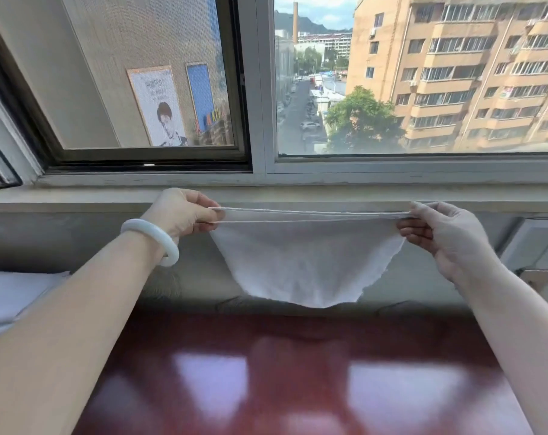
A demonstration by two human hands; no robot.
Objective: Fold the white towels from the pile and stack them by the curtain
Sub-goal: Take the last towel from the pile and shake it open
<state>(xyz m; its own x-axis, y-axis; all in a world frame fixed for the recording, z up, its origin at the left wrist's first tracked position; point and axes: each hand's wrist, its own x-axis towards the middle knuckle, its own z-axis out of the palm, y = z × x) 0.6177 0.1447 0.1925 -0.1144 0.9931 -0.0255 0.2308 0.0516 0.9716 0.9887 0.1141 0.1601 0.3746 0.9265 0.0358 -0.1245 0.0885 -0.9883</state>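
A white towel (304,259) hangs in the air in front of the window sill, doubled over so two top edges run side by side. My left hand (181,215) pinches the towel's left corners. My right hand (439,230) pinches the right corners, and the top edge is stretched taut between both hands. The towel's lower part sags in a curve just above the far edge of the table. A pale bangle circles my left wrist. Neither the pile nor a curtain is plainly visible.
A glossy red-brown table (297,372) fills the foreground below my arms. White cloth (12,296) lies at the left edge. A grey window sill (297,196) and large window stand behind the towel. A white box-like object (536,243) sits at the right.
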